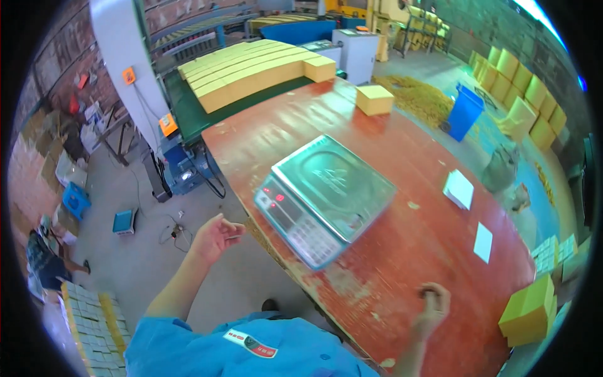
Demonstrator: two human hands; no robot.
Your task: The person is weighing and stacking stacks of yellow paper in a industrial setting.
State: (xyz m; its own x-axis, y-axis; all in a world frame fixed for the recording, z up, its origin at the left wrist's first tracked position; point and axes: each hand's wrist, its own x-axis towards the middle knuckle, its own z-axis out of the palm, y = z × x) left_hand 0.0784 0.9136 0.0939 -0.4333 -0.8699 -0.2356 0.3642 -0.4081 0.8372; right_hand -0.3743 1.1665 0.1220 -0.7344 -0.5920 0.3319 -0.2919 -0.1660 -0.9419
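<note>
A digital weighing scale with a shiny metal pan stands on the red-brown table; red lights glow on its front panel, and no load lies on the pan. My left hand hangs off the table's edge, left of the scale, its fingers loosely bent and apart with nothing seen in them. Over the table to the right of the scale is my right hand, fingers curled round a dark spot that is too small to make out. Neither hand touches the scale.
Long yellow blocks lie on a green conveyor at the far left. A small yellow block sits at the table's far end. White cards lie on the right, near a yellow box. A blue bin stands beyond.
</note>
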